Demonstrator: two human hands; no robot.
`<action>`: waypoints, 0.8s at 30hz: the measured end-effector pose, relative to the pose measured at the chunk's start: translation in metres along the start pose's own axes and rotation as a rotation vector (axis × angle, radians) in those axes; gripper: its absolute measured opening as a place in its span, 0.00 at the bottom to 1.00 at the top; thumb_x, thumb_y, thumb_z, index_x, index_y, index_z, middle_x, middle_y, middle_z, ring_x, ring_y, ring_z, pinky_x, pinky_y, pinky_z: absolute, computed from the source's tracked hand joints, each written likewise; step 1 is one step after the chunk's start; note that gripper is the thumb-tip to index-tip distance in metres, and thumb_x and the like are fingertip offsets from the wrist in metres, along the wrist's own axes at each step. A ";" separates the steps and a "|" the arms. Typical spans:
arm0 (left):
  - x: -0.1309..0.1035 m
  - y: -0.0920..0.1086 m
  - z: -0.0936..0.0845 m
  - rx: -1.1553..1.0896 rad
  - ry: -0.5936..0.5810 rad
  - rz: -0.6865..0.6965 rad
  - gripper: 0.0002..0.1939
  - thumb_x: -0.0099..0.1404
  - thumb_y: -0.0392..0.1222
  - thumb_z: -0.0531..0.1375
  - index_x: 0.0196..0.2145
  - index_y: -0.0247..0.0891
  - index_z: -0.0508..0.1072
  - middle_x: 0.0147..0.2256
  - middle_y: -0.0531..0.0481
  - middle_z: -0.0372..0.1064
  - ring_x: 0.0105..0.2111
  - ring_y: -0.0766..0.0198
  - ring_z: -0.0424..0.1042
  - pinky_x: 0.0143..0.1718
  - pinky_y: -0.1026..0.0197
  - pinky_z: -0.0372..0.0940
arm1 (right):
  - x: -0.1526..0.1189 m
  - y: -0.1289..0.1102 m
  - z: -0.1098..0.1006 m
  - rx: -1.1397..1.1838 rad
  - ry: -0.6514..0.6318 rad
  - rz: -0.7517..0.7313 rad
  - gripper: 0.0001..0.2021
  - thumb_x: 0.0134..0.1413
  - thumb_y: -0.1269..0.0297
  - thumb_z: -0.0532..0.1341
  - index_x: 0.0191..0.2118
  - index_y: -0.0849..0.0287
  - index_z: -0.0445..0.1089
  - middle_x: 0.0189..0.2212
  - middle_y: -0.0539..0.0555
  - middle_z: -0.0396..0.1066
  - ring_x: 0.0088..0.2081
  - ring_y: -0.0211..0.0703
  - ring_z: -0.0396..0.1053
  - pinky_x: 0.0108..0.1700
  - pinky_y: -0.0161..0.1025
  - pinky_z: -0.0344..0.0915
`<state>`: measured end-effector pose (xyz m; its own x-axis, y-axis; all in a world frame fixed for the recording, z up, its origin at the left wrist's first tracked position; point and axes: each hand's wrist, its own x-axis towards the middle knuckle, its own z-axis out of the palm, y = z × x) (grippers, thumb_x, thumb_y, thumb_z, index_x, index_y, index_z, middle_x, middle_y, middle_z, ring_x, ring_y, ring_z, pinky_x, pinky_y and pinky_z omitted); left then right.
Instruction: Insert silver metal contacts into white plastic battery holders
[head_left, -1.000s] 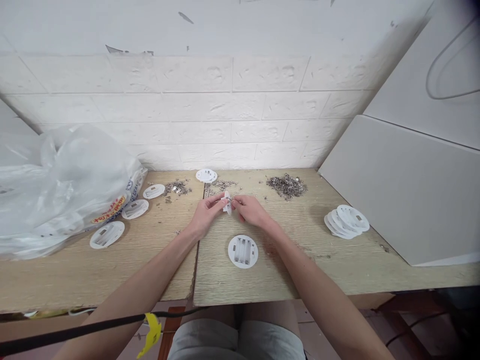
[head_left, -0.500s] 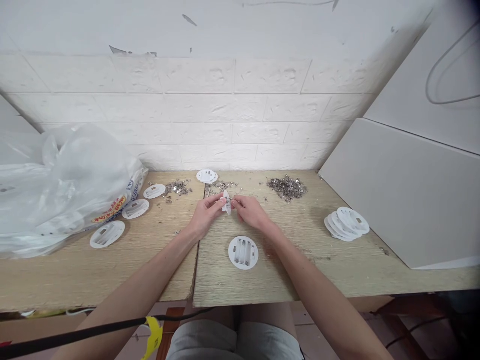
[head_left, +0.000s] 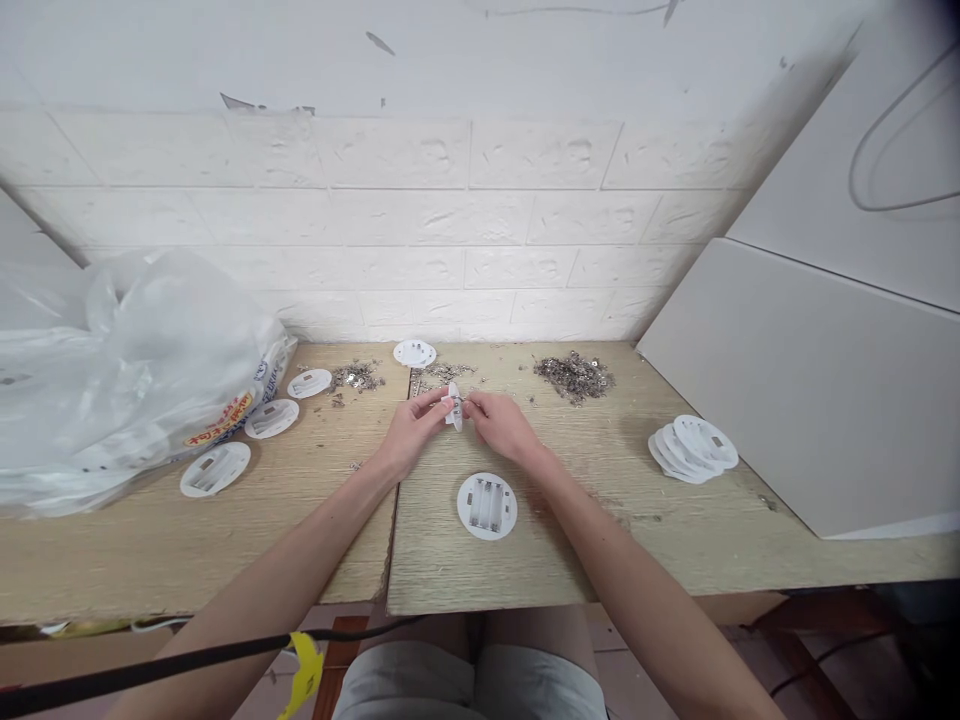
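My left hand (head_left: 409, 428) pinches a round white plastic battery holder (head_left: 455, 415), tilted up on its edge so its face is turned to the right. Against that face my right hand (head_left: 499, 422) has its thumb and fingers pressed together; whatever they grip is too small to make out. Below the hands lies a second white battery holder (head_left: 487, 506), with its battery slots facing up and metal contacts at the slot ends. Just beyond the hands is a scatter of small metal pieces (head_left: 448, 371), beside another white disc (head_left: 415, 353).
Small metal contacts form a heap (head_left: 574, 377) at the back right and a smaller pile (head_left: 358, 376) at the left. White discs are stacked (head_left: 694, 449) on the right. Several discs (head_left: 215, 470) lie by a clear plastic bag (head_left: 142, 370). A black cable (head_left: 187, 660) crosses the front left.
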<state>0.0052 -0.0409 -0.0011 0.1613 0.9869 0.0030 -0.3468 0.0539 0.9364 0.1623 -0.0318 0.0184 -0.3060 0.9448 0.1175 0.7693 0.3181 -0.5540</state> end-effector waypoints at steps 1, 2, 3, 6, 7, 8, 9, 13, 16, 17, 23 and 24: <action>0.000 -0.001 0.000 0.005 0.000 -0.001 0.22 0.52 0.45 0.67 0.44 0.34 0.75 0.39 0.43 0.76 0.42 0.58 0.74 0.51 0.52 0.64 | 0.000 0.000 0.000 -0.016 0.001 0.002 0.14 0.61 0.65 0.48 0.30 0.59 0.67 0.27 0.54 0.72 0.28 0.39 0.64 0.31 0.33 0.52; 0.000 -0.001 -0.001 0.013 -0.002 -0.001 0.22 0.52 0.45 0.67 0.44 0.35 0.75 0.39 0.43 0.75 0.42 0.59 0.73 0.51 0.52 0.64 | -0.001 -0.001 0.001 -0.035 0.002 0.004 0.13 0.61 0.65 0.48 0.31 0.59 0.68 0.28 0.54 0.72 0.28 0.39 0.64 0.31 0.33 0.51; 0.001 -0.002 -0.001 0.025 -0.001 -0.001 0.22 0.52 0.45 0.67 0.44 0.35 0.75 0.40 0.44 0.75 0.42 0.59 0.73 0.51 0.52 0.64 | -0.001 -0.001 0.002 -0.057 0.003 0.006 0.13 0.61 0.66 0.48 0.31 0.59 0.68 0.29 0.55 0.72 0.29 0.39 0.65 0.31 0.33 0.51; 0.001 -0.003 -0.002 0.059 0.017 0.002 0.23 0.52 0.45 0.67 0.45 0.35 0.75 0.41 0.43 0.75 0.42 0.59 0.73 0.52 0.53 0.64 | -0.002 -0.004 0.005 -0.151 0.008 0.013 0.13 0.61 0.67 0.48 0.33 0.59 0.68 0.30 0.56 0.72 0.29 0.40 0.65 0.30 0.34 0.50; 0.001 -0.004 -0.003 0.065 0.021 0.001 0.23 0.52 0.45 0.67 0.45 0.35 0.75 0.42 0.43 0.75 0.43 0.59 0.73 0.52 0.53 0.64 | -0.003 -0.005 0.006 -0.190 0.005 0.017 0.13 0.62 0.67 0.47 0.34 0.59 0.68 0.30 0.57 0.72 0.29 0.40 0.65 0.29 0.35 0.49; 0.001 -0.004 -0.003 0.065 0.024 0.001 0.23 0.51 0.45 0.67 0.45 0.35 0.75 0.42 0.43 0.75 0.43 0.59 0.72 0.52 0.53 0.64 | -0.003 -0.007 0.007 -0.229 0.001 0.020 0.13 0.62 0.67 0.47 0.35 0.59 0.68 0.30 0.58 0.72 0.29 0.41 0.65 0.29 0.35 0.49; 0.001 -0.004 -0.003 0.060 0.024 0.000 0.23 0.51 0.45 0.67 0.45 0.35 0.75 0.42 0.44 0.75 0.43 0.60 0.72 0.52 0.54 0.64 | -0.004 -0.009 0.008 -0.268 -0.004 0.022 0.13 0.62 0.66 0.47 0.36 0.60 0.68 0.30 0.59 0.73 0.29 0.42 0.66 0.29 0.36 0.49; 0.000 -0.003 -0.001 0.021 0.033 0.000 0.22 0.50 0.46 0.68 0.43 0.34 0.76 0.40 0.44 0.75 0.42 0.60 0.72 0.51 0.54 0.64 | -0.004 -0.014 0.011 -0.379 -0.028 0.005 0.13 0.63 0.67 0.46 0.40 0.60 0.68 0.32 0.62 0.73 0.31 0.47 0.69 0.30 0.37 0.52; -0.001 -0.002 0.001 0.003 0.052 0.012 0.20 0.50 0.46 0.67 0.40 0.33 0.77 0.39 0.44 0.75 0.41 0.60 0.72 0.51 0.54 0.64 | -0.004 -0.018 0.012 -0.428 -0.042 -0.004 0.14 0.62 0.68 0.46 0.41 0.62 0.68 0.32 0.63 0.73 0.33 0.49 0.70 0.31 0.38 0.54; -0.001 -0.001 0.002 -0.003 0.057 0.016 0.20 0.50 0.47 0.67 0.39 0.33 0.77 0.39 0.44 0.75 0.41 0.61 0.72 0.51 0.54 0.64 | -0.004 -0.019 0.012 -0.441 -0.046 -0.006 0.14 0.62 0.69 0.46 0.41 0.62 0.68 0.33 0.64 0.73 0.34 0.50 0.70 0.32 0.38 0.54; -0.001 0.004 0.001 -0.062 0.053 0.026 0.17 0.51 0.48 0.66 0.35 0.33 0.77 0.36 0.45 0.74 0.38 0.61 0.71 0.48 0.54 0.65 | -0.004 -0.015 0.004 -0.403 -0.026 -0.052 0.13 0.59 0.69 0.49 0.35 0.61 0.71 0.30 0.59 0.73 0.31 0.45 0.69 0.30 0.36 0.53; -0.001 0.004 0.000 -0.082 0.056 0.030 0.16 0.52 0.48 0.66 0.34 0.33 0.76 0.36 0.45 0.74 0.39 0.61 0.71 0.47 0.54 0.65 | -0.004 -0.013 0.002 -0.351 -0.004 -0.057 0.14 0.59 0.67 0.49 0.33 0.61 0.71 0.28 0.58 0.73 0.30 0.43 0.68 0.30 0.35 0.53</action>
<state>0.0041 -0.0414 0.0028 0.0986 0.9951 0.0086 -0.4254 0.0344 0.9044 0.1519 -0.0396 0.0238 -0.3555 0.9247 0.1359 0.8967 0.3785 -0.2295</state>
